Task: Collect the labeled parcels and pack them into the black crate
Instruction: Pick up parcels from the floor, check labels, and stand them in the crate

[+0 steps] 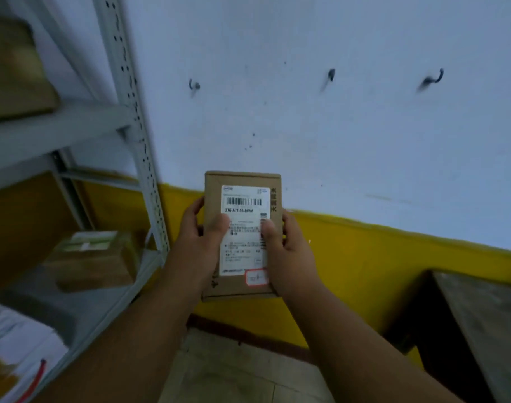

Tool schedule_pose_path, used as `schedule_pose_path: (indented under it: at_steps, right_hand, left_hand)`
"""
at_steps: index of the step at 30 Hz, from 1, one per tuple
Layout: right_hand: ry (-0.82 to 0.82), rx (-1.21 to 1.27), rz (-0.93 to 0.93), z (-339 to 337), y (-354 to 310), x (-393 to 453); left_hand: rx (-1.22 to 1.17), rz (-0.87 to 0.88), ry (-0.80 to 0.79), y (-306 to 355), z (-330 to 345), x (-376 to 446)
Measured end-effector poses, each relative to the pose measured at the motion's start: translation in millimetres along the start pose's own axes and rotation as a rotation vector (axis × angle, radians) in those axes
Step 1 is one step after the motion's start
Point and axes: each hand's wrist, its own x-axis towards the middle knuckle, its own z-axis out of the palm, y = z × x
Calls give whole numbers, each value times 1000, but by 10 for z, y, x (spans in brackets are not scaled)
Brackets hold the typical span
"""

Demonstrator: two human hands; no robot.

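Observation:
A small brown cardboard parcel point(242, 181) with a white barcode label is held upright in front of me, label facing the camera. My left hand point(199, 237) grips its left edge with the thumb laid across the label. My right hand point(289, 251) grips the right edge, its thumb also on the label. The parcel is in the air in front of the white and yellow wall. No black crate is in view.
A grey metal shelf rack point(138, 135) stands at the left, holding another labeled cardboard box point(94, 257) on a lower shelf, a brown package point(16, 74) higher up and white papers point(18, 344) at bottom left. A dark wooden table point(481, 321) is at the right. Three hooks point(331, 75) stick out of the wall.

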Motion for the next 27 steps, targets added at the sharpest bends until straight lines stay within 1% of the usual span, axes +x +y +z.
schedule_pose_path:
  at_steps: [6,9,11,18,21,24,27]
  right_hand:
    - [1,-23,-169,124,-515,84]
    - [6,-25,-235,183,-578,87]
    - [-12,-28,-227,239,-589,93]
    - [-209,-38,-315,335,-664,-113]
    - [-362,-7,-341,295,-683,-253]
    - [-495,42,-360,283,-718,-469]
    - [-609,62,-364,313,-796,-861]
  left_hand:
    - [39,134,-20,498,-137,24]
    - [84,195,14,631,-227,-68]
    - [82,222,52,681,-292,-168]
    - [141,247,344,800,-419,-806]
    - [198,240,486,825,-366,-1212]
    - [204,222,620,829,-313,-1658]
    - [187,196,763,829,-342,-2181]
